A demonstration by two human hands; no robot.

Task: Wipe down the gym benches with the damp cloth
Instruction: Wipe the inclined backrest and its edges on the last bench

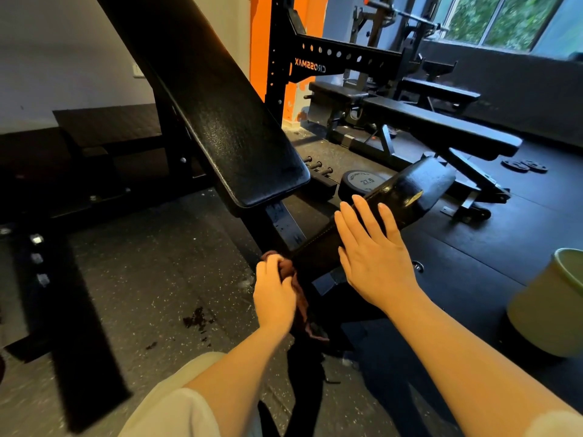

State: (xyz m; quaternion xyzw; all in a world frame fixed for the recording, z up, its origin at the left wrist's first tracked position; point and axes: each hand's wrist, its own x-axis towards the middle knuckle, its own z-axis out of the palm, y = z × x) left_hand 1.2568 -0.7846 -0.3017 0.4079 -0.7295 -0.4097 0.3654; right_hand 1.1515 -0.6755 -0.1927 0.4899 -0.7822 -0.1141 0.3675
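Left hand (273, 294) bunching the cloth (288, 269) at the near edge of the seat pad (394, 203), right hand (372, 250) flat on top steadying it, looks like I'm mid-wipe, the backrest (220, 115) probably next.

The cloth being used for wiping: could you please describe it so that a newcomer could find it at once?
Start at the big inclined black backrest pad and follow it down to the smaller seat pad, where the right hand rests flat. By that pad's near left corner, the left hand grips the cloth. It is the only reddish-brown, crumpled thing among black pads.
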